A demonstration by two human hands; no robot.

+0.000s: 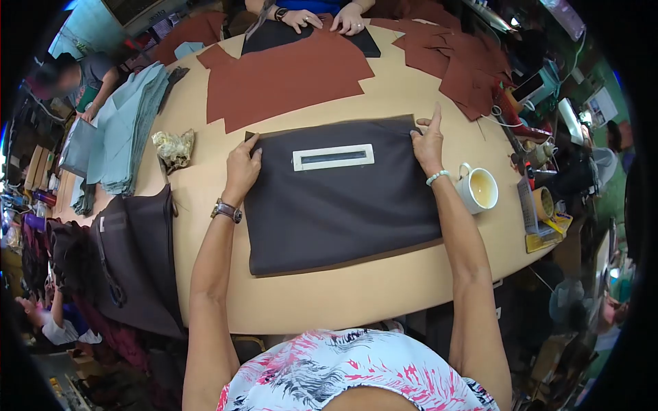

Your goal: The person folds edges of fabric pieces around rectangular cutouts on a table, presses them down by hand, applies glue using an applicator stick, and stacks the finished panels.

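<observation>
A dark brown fabric panel lies on the table in front of me, with a brown layer showing along its edges. Near its top is a white rectangular frame around a dark slot. My left hand is closed on the panel's upper left corner, thumb along the edge. At the upper right corner, my right hand grips the edge with its thumb on top, while its index finger points away from me. A white mug holding a light brown drink stands beside my right forearm.
Reddish-brown cut fabric spreads across the far side, near a co-worker's hands. Grey-blue fabric is stacked left, past a crumpled plastic bag. Dark fabric drapes at the left edge; a tape roll sits right.
</observation>
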